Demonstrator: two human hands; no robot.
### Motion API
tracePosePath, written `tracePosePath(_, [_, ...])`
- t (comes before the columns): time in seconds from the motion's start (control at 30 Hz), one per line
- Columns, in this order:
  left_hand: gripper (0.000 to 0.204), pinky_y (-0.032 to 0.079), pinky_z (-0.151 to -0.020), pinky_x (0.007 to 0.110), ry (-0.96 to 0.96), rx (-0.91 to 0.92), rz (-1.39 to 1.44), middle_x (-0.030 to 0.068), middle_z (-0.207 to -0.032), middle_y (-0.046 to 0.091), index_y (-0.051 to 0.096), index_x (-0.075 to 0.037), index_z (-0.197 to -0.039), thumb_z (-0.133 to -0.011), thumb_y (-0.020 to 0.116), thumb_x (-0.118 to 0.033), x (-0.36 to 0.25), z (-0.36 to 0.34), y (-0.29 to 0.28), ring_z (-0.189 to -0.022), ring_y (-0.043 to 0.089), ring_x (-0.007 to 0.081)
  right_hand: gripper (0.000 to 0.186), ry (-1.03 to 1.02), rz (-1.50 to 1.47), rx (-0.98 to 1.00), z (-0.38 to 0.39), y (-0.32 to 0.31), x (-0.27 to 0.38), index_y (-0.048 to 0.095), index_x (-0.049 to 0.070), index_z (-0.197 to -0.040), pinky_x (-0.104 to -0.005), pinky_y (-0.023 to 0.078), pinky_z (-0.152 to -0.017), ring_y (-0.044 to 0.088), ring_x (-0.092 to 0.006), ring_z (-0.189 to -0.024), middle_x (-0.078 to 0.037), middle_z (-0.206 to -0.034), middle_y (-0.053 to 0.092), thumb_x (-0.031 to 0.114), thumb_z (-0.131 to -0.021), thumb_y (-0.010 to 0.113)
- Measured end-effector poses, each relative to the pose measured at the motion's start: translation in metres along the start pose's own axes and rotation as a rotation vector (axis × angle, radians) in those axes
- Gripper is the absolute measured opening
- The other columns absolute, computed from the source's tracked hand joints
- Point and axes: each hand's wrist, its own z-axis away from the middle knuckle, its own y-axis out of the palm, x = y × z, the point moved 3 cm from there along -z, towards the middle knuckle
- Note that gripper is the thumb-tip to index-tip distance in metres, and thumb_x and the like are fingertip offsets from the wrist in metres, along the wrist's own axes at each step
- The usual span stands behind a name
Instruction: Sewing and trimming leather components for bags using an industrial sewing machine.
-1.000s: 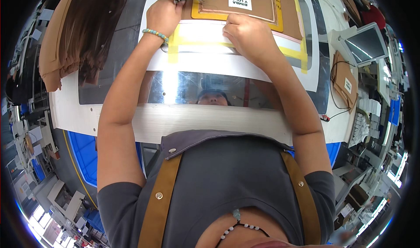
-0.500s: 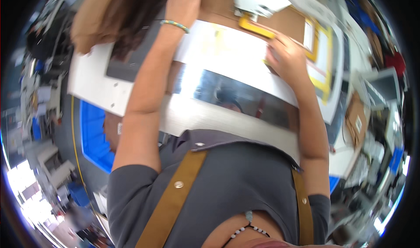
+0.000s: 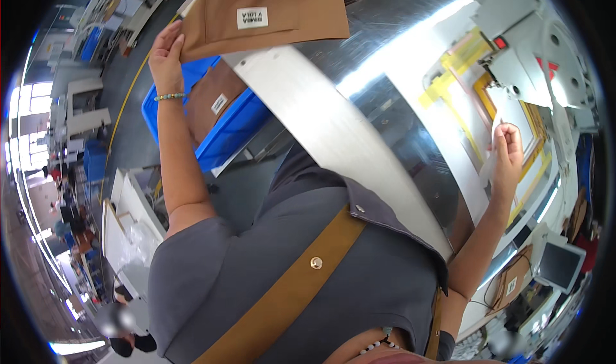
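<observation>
My left hand [image 3: 167,51] reaches out to the far left and rests its fingers on the edge of a brown fabric piece [image 3: 269,14] with a small white label, lying at the left end of the shiny metal worktable [image 3: 321,126]. My right hand [image 3: 508,152] is on the right, pinching the edge of a clear plastic template sheet [image 3: 475,139] with yellow tape strips, beside a sewing machine head [image 3: 539,36]. A beaded bracelet sits on my left wrist.
A blue bin [image 3: 224,117] with more brown labelled pieces stands below the table on the left. A small monitor [image 3: 558,264] is at the lower right. White tables and another person [image 3: 122,329] are at the lower left, blue crates further back.
My view has swung left. My left hand left the template and reached out to the brown piece at the table's left end. My right hand stayed on the template.
</observation>
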Motion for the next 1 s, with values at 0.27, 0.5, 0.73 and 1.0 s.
tracePosePath(0.27, [0.044,0.056,-0.083,0.024,-0.475,0.005,-0.640,0.0072,-0.114,0.078,0.066,-0.005,-0.141,-0.099,0.063,0.006,0.190,0.124,-0.196,-0.099,0.072,0.0106,0.016,0.049,0.088,-0.070,0.002,0.002,-0.002,0.076,0.004,-0.118,-0.0213,0.046,-0.093,0.062,-0.0068,-0.102,-0.001,-0.112,0.074,0.011,-0.104,0.072])
tracePosePath(0.5, [0.040,0.059,-0.089,0.038,-0.728,0.182,-1.049,0.0132,-0.110,0.081,0.076,-0.011,-0.128,-0.088,0.075,-0.011,0.241,0.194,-0.280,-0.096,0.077,0.0235,0.019,0.019,0.120,-0.053,0.005,0.004,0.000,0.078,0.004,-0.120,-0.0217,0.047,-0.094,0.064,-0.0080,-0.103,-0.002,-0.114,0.076,0.013,-0.105,0.071])
tracePosePath(0.73, [0.046,0.058,-0.096,0.037,-1.410,0.200,-0.734,0.0187,-0.127,0.075,0.068,0.002,-0.139,-0.101,0.067,-0.025,0.323,0.189,-0.248,-0.112,0.073,0.0292,0.020,0.028,0.261,-0.079,0.009,0.011,0.013,0.081,0.004,-0.119,-0.0224,0.048,-0.096,0.067,-0.0103,-0.104,-0.003,-0.115,0.077,0.014,-0.104,0.072])
tracePosePath(1.0, [0.049,0.053,-0.107,0.044,-1.239,0.262,-1.087,0.0228,-0.135,0.071,0.073,0.002,-0.130,-0.099,0.063,-0.034,0.299,0.166,-0.242,-0.123,0.068,0.0412,0.020,0.075,0.266,-0.070,0.003,0.005,-0.002,0.081,0.003,-0.119,-0.0243,0.048,-0.100,0.067,-0.0119,-0.108,-0.004,-0.115,0.077,0.013,-0.103,0.074])
